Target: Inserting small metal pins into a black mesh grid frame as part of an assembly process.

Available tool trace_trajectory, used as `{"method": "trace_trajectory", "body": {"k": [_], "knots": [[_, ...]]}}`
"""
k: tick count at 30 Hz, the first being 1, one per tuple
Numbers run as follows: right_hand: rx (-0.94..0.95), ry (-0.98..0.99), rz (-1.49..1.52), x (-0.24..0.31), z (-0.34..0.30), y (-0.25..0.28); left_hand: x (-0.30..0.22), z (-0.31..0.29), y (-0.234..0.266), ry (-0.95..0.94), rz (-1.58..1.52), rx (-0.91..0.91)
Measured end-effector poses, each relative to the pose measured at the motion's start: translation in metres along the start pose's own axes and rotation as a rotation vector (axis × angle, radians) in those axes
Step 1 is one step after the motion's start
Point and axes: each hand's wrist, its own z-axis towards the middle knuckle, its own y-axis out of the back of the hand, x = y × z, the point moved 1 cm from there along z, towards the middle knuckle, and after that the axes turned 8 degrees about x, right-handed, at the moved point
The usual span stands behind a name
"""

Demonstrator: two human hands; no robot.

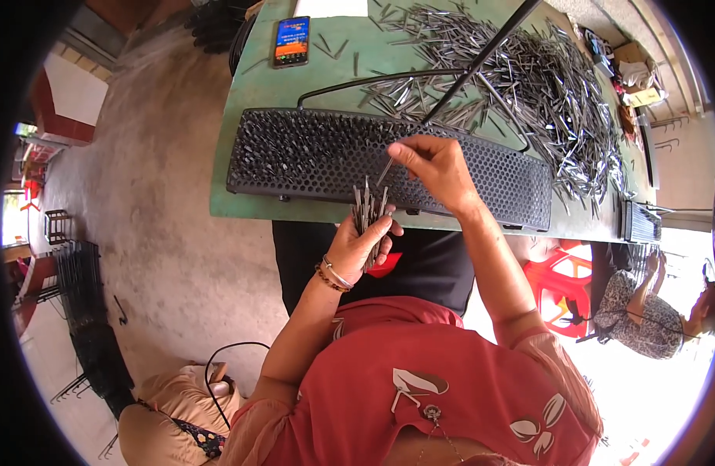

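Right hand: thumb and finger of the right hand (pixel 439 169) pinch a single dark strip (pixel 385 169) above the board; a loose pinch could let it slip or turn. I cannot tell whether its lower tip touches a hole.
Left hand: the left hand (pixel 352 247) is closed around an upright bundle of strips (pixel 364 211), just off the board's near side. The tips fan unevenly, so a slackened grip could spill some toward the lap.
Perforated board: the black board (pixel 493 186) lies along the near edge of the green tabletop (pixel 256 87). Strips crowd its left part; a sleeve or wrist could catch on them. A hard push might shift the board.
Rod frame: the black rod frame (pixel 479 62) rises behind the board; a long reach could knock it.
Loose pile: the pile of strips (pixel 567 116) sprawls behind and right, tangled, so pulling could scatter it.
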Motion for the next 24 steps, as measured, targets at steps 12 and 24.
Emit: {"method": "trace_trajectory", "body": {"k": [12,24], "knots": [[-0.121,0.484,-0.427,-0.024,0.036,-0.011,0.0,0.001,0.004,0.063,-0.029,-0.031],[-0.093,0.347,-0.28,-0.009,0.012,0.005,-0.004,-0.006,0.001,0.037,0.001,0.002]]}}
